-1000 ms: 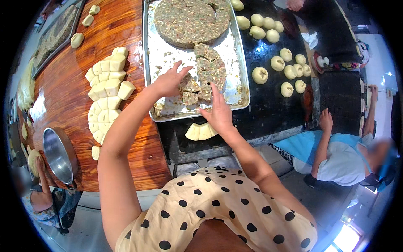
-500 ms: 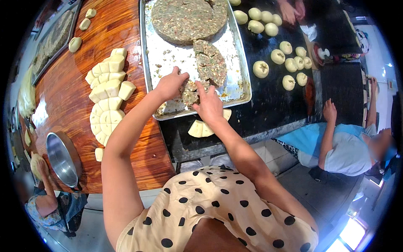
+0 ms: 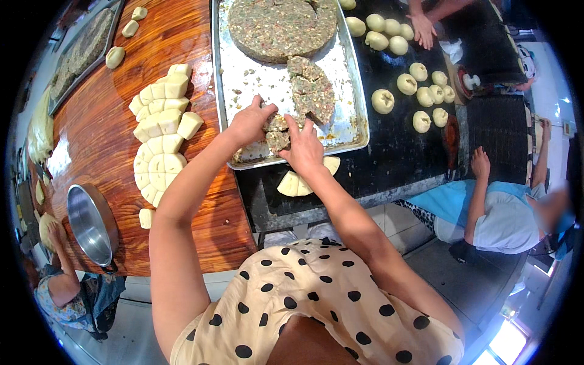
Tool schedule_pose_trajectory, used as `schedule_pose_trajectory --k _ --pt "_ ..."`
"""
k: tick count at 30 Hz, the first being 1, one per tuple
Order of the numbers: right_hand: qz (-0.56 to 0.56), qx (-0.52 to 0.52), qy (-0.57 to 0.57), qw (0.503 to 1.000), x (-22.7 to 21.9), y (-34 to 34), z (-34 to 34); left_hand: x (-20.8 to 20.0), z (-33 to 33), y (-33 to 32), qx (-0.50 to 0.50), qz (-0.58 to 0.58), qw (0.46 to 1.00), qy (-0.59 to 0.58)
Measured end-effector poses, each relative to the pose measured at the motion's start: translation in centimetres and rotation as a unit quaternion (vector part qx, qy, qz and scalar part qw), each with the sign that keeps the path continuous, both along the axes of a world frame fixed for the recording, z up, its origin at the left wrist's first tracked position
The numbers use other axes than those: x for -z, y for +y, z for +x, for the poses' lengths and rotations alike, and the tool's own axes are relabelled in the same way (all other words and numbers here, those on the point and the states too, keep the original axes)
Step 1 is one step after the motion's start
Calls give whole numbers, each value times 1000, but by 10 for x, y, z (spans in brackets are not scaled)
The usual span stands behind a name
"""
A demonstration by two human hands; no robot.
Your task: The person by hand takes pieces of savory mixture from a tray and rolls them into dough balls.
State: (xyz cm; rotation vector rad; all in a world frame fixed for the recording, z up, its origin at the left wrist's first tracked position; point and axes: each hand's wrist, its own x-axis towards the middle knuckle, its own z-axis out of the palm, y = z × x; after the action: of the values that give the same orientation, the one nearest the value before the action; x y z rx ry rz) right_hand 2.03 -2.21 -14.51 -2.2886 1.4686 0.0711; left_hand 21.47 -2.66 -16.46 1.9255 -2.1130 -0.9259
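Observation:
Both my hands are over the near end of a metal tray (image 3: 364,115). My left hand (image 3: 250,123) has its thumb and fingers curled against crumbly chunks of nutty filling (image 3: 277,131). From the other side my right hand (image 3: 304,148) grips the same chunks, fingers bent over them. Just beyond my right fingers lies a cut strip of the filling (image 3: 312,91), split into pieces. A big round slab of filling (image 3: 283,30) takes up the tray's far end. Beside the tray's near edge, close to my right wrist, are a few cut dough pieces (image 3: 294,184).
On the wooden table (image 3: 210,213) to the left lie many dough portions (image 3: 159,125) and a steel bowl (image 3: 91,224). Round dough balls (image 3: 383,101) dot the black counter. A co-worker's hand (image 3: 423,30) is at the far right; other people stand at both sides.
The whole scene has shifted slightly to the right in view. My hands stay around the filling chunks with little movement. The co-worker's far hand has spread its fingers.

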Motion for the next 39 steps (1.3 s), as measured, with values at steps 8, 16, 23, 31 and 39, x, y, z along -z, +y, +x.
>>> schedule_pose_trajectory --k 8,16,23,31,39 --pt "18 15 -77 997 0 -5 -4 -3 -6 6 -43 -26 998 32" --pt "10 -1 -131 991 -43 -27 13 -60 12 -7 -74 -44 996 0" --pt "-94 -53 -195 975 -75 -142 38 -102 39 -104 -102 -189 976 -29" --pt "-187 -152 -201 950 -74 -322 91 -98 86 -251 -176 -292 936 -91" --pt "-94 -247 -117 957 9 -417 136 9 126 -314 -273 -204 936 -91"
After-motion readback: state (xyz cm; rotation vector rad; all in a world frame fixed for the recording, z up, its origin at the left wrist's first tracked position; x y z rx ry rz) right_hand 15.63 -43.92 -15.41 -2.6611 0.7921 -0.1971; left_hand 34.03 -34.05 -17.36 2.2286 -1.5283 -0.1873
